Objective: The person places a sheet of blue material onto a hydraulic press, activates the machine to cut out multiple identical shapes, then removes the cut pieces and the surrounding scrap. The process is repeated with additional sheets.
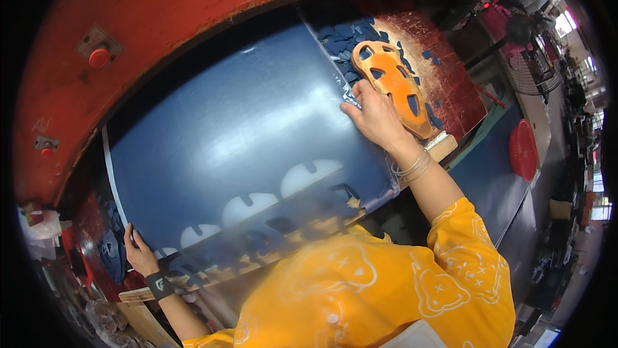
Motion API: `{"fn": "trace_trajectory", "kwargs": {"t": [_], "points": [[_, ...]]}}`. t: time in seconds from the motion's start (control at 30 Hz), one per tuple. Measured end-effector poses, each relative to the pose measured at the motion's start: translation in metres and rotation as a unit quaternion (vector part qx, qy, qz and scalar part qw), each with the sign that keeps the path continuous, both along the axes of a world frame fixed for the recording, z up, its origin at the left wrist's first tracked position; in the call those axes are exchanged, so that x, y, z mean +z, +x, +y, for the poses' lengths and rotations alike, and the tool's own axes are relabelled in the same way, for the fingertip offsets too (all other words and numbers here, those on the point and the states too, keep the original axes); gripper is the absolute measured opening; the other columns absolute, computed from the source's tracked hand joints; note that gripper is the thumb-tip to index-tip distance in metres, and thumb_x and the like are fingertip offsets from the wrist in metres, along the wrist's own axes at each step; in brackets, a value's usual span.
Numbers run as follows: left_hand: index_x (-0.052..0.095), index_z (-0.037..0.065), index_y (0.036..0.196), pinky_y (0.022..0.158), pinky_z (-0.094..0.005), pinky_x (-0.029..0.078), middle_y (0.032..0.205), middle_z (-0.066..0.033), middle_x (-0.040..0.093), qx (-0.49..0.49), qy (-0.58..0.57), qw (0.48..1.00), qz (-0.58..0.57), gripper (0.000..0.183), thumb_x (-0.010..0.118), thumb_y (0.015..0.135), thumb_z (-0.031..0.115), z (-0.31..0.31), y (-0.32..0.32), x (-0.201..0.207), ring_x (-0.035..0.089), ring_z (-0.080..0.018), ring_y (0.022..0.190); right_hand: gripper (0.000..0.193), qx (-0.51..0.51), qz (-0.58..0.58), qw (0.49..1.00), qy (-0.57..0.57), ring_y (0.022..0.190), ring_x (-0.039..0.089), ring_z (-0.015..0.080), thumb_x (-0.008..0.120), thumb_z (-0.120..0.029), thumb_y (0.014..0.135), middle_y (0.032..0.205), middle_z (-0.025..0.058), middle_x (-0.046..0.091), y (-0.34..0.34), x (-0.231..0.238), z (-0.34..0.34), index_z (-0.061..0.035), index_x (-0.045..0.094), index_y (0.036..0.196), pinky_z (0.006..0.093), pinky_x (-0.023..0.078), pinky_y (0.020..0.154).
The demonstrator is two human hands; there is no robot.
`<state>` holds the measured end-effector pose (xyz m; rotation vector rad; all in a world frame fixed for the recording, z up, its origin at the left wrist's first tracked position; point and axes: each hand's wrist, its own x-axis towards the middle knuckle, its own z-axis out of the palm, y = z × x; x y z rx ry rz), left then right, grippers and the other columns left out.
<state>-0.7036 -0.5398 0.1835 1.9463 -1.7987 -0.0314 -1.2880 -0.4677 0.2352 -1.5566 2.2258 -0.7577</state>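
Observation:
A large, glossy dark-blue sheet [219,123] spreads across the work surface in front of me. Its near edge is ragged, with cut-out shapes along it through which paler material shows. My left hand [140,253] grips the sheet's left edge near its lower corner, fingers pointing up along the border. On the far side, my right hand [376,115] pinches the right edge, where clear film is crumpled. Just right of that hand lies an orange, sole-shaped cutting die [396,81] with several openings, resting on the board.
Blue scraps [341,39] are heaped by the die on a worn red board [460,94]. A red machine beam [193,0] with a red button [100,58] arches over the far side. A red basket [523,150] stands at right. More blue scraps [111,255] lie at left.

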Motion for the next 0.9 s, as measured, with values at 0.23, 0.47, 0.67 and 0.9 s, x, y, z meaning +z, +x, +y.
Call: {"fn": "trace_trajectory", "kwargs": {"t": [0.23,0.47,0.67,0.9], "points": [[0.062,0.012,0.120,0.076,-0.0344,0.045,0.097,-0.0103,0.052,0.008,-0.019,0.997,-0.070,0.027,0.051,0.098,0.022,-0.002,0.011,-0.017,0.054,-0.0250,0.084,0.097,-0.013,0.134,0.986,0.101,0.133,0.029,0.0408,0.078,-0.044,0.064,0.144,0.0215,0.032,-0.078,0.005,0.034,-0.0109,0.033,0.143,0.0506,0.023,0.111],[0.063,0.014,0.119,0.075,-0.0338,0.047,0.102,-0.0102,0.053,0.024,-0.025,0.999,-0.032,0.025,0.050,0.098,0.021,-0.003,0.015,-0.024,0.057,-0.0249,0.085,0.082,0.018,0.048,0.998,0.022,0.128,0.042,0.0371,0.074,-0.031,0.068,0.143,0.0226,0.038,-0.101,-0.006,0.032,-0.0075,0.041,0.140,0.0399,0.035,0.107],[0.063,0.016,0.117,0.075,-0.0350,0.047,0.097,-0.0102,0.052,0.041,-0.019,0.998,-0.033,0.024,0.053,0.095,0.017,-0.001,0.003,-0.014,0.057,-0.0254,0.084,0.073,0.056,-0.768,0.630,-0.100,0.123,0.049,0.0341,0.061,-0.040,0.085,0.137,0.0246,0.043,-0.076,0.049,0.077,-0.0058,0.035,0.144,0.0453,0.045,0.098],[0.070,0.015,0.104,0.083,-0.0412,0.046,0.100,-0.0126,0.063,0.046,-0.063,0.996,-0.043,0.026,0.049,0.089,0.019,0.009,-0.027,0.007,0.058,-0.0312,0.095,0.076,-0.122,-0.904,0.389,-0.126,0.121,0.039,0.0557,0.051,-0.057,0.087,0.140,0.0295,0.039,0.008,0.018,0.122,-0.0071,0.036,0.143,0.0609,0.042,0.093]]}}
